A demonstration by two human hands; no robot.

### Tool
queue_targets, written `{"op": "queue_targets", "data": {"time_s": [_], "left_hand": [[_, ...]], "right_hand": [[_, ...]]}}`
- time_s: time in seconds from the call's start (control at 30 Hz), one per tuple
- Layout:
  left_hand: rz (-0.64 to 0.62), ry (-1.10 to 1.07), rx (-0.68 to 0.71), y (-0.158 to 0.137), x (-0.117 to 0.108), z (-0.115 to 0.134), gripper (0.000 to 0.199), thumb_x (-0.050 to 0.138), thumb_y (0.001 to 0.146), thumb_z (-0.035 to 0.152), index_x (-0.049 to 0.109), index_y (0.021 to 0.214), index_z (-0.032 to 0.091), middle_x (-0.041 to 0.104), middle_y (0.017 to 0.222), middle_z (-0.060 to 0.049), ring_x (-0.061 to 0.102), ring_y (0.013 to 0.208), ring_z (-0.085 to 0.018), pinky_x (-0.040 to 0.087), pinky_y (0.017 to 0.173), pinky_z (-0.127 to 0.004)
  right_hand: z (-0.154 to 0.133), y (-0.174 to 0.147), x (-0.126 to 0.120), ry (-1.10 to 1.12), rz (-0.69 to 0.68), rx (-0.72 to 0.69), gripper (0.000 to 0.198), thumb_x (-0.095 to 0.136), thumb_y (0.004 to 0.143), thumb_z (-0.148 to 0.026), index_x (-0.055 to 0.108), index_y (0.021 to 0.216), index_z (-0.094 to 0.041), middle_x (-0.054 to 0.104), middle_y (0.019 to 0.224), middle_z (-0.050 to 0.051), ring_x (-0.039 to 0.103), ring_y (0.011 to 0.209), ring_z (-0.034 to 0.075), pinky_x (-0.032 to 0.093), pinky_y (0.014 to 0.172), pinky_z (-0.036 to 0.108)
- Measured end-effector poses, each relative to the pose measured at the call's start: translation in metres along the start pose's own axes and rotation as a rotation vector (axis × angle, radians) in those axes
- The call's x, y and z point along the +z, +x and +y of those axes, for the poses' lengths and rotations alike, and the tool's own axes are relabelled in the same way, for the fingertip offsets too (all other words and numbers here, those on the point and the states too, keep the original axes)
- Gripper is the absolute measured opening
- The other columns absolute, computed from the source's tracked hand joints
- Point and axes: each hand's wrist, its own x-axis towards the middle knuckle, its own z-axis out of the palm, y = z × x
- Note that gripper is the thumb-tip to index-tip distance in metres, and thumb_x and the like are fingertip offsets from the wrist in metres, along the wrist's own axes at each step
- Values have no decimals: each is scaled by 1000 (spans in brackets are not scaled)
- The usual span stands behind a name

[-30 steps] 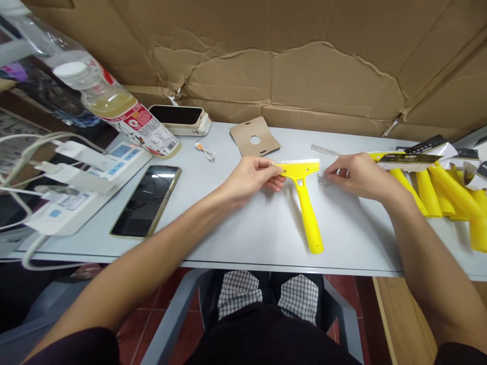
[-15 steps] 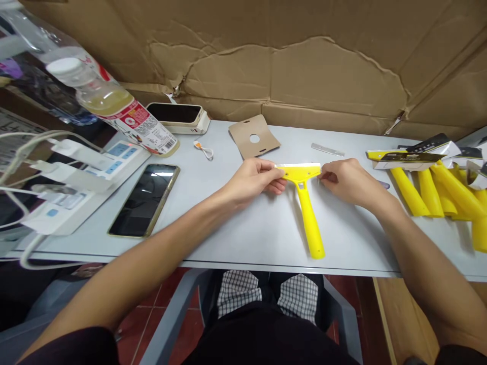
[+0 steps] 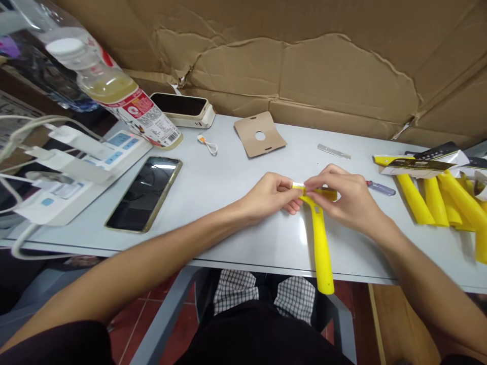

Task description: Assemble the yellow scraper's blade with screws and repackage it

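To the near right of the brown card (image 3: 249,143), the left hand (image 3: 268,198) pinches the yellow scraper (image 3: 322,253) by its head while the right hand (image 3: 345,195) bunches its fingertips there, their hold unclear, so a slackened left pinch could let it twist.

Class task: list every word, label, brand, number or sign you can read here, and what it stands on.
No word, brand or number is clearly readable.
Front bottle's label: print and barcode, too small.
Black-and-white wrapper by the yellow handles: print, too blurred.
Power strip: blue patches, any marks too small.
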Motion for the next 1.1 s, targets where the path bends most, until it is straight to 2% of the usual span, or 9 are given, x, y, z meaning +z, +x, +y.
{"op": "queue_targets", "data": {"time_s": [0.13, 0.23, 0.4, 0.53, 0.67, 0.83, 0.93, 1.03, 1.1], "left_hand": [[-11, 3, 8, 1, -1, -3, 19, 76, 98, 25, 79, 84, 12, 80, 83, -11, 73, 67, -13, 61, 71, -29], [-8, 3, 3, 1, 0, -1, 19, 75, 99, 24, 79, 85, 11, 80, 81, -11, 73, 66, -13, 61, 71, -28], [20, 6, -3, -1, -1, 8, 19, 71, 102, 19, 79, 87, 10, 81, 83, -11, 74, 69, -14, 61, 73, -29], [49, 1, 1, -1, -4, 16, 22, 71, 102, 17, 77, 81, 10, 80, 81, -10, 73, 67, -13, 61, 72, -28], [72, 15, 2, -1, -5, 19, 21, 72, 101, 17, 76, 82, 10, 79, 80, -9, 74, 68, -14, 61, 73, -29], [70, 29, 17, -1, -6, 16, 22, 72, 102, 19, 76, 82, 10, 79, 81, -10, 74, 69, -14, 62, 75, -29], [56, 38, 19, -1, -6, 15, 22, 71, 102, 20, 76, 82, 11, 79, 80, -10, 74, 69, -14, 62, 75, -29], [54, 39, 11, -1, -5, 15, 22, 72, 101, 20, 77, 83, 10, 80, 81, -10, 74, 69, -14, 62, 75, -30], [58, 31, 5, -2, -4, 16, 22, 72, 101, 20, 77, 82, 11, 80, 82, -10, 74, 69, -14, 63, 75, -29]], "right_hand": [[2, -3, 5, -43, 17, -44, 37, 67, 98, -6, 76, 126, -29, 85, 95, 2, 74, 91, 24, 61, 72, 39], [2, -3, 4, -77, 37, -90, 41, 65, 100, -6, 75, 133, -28, 85, 95, 3, 72, 90, 24, 59, 69, 38], [2, 0, 1, -110, 68, -124, 31, 63, 103, -8, 78, 123, -27, 82, 95, 5, 69, 86, 24, 58, 73, 40], [7, 0, -1, -145, 73, -181, 34, 57, 99, -3, 79, 112, -26, 80, 110, 8, 67, 93, 25, 57, 84, 45], [14, -3, 3, -214, 32, -178, 53, 54, 93, 3, 80, 122, -33, 76, 121, 7, 67, 102, 27, 55, 88, 47], [15, -7, 8, -299, 14, -174, 64, 57, 89, 6, 77, 134, -36, 75, 125, 8, 65, 106, 30, 53, 87, 48], [13, -7, 9, -340, 19, -168, 58, 62, 91, 2, 78, 132, -37, 77, 126, 7, 64, 109, 32, 51, 87, 49], [11, -6, 10, -358, 54, -175, 39, 65, 95, -4, 79, 119, -31, 79, 122, 7, 64, 106, 31, 49, 86, 48], [12, -6, 10, -368, 80, -183, 33, 63, 96, -4, 78, 113, -28, 79, 120, 8, 65, 105, 31, 49, 84, 47]]}}
